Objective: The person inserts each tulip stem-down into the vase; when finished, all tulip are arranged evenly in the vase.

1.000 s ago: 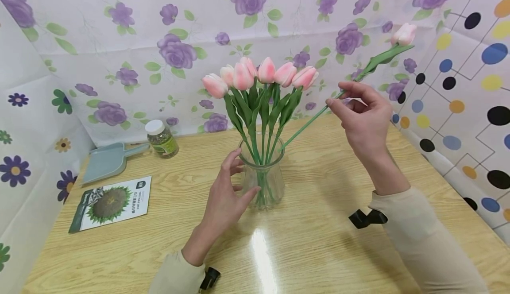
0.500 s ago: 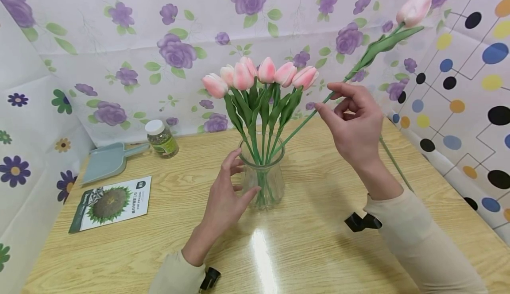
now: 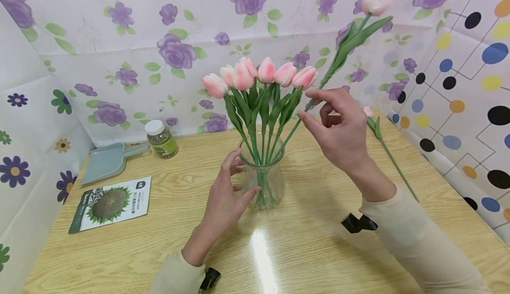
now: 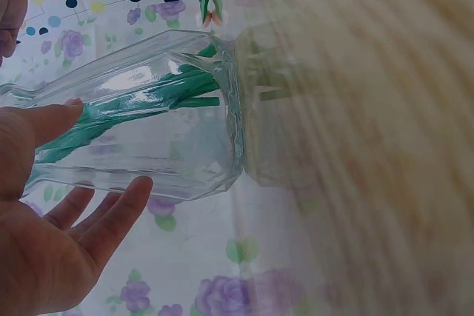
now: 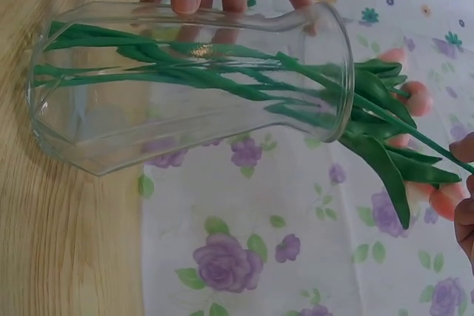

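A clear glass vase (image 3: pixel 277 187) stands upright on the wooden table, with several pink tulips (image 3: pixel 244 78) in it. My left hand (image 3: pixel 224 199) holds the vase's side, thumb on the near face and fingers round the left, as the left wrist view also shows. Between thumb and index finger, my right hand (image 3: pixel 343 130) pinches the green stem of another tulip (image 3: pixel 343 52). That tulip slants up to the right, its bloom partly cut off by the top edge. In the right wrist view its stem's lower end (image 5: pixel 296 66) lies just inside the vase's mouth.
One more tulip (image 3: pixel 392 160) lies on the table's right side, partly behind the right hand. To the left are a seed packet (image 3: pixel 111 203), a grey-blue dustpan (image 3: pixel 104 163) and a lidded jar (image 3: pixel 161 139). Patterned cloth (image 3: pixel 175 50) stands behind the table.
My right hand has moved left with the tulip, and the stem end has gone from the vase's rim into its mouth. The tulip lying on the right has come into view. My left hand stays put.
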The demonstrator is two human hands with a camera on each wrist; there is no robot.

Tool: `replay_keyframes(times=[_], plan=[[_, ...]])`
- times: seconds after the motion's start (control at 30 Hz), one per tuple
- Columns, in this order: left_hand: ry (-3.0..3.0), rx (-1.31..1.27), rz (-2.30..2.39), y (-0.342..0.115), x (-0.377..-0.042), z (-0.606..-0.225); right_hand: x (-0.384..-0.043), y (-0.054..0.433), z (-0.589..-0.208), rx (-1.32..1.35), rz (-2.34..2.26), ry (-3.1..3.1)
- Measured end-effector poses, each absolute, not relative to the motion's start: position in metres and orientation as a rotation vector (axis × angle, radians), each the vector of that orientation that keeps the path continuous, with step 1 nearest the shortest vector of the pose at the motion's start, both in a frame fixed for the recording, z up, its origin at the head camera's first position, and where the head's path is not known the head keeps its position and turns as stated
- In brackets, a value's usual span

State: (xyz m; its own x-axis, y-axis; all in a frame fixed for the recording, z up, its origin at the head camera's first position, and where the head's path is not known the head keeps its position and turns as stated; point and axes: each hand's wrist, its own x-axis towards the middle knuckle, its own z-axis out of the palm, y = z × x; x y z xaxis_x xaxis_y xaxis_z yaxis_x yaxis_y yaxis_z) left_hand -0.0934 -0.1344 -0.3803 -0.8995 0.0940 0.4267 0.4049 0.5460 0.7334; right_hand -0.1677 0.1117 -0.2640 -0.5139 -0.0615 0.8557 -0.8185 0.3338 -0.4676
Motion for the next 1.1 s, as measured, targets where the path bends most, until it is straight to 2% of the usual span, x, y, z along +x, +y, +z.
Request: replay_keyframes(times=[0.4,1.1], plan=[[-2.451,-0.421,-1.281,-0.135,-0.094,-0.380,-0.166,0.098,-0.271,0.941,1.042,-1.919],[-2.453,-0.434,-1.269,-0.136,-0.095,-0.382,-0.159,0.074,-0.293,1.076,0.965,-2.020]])
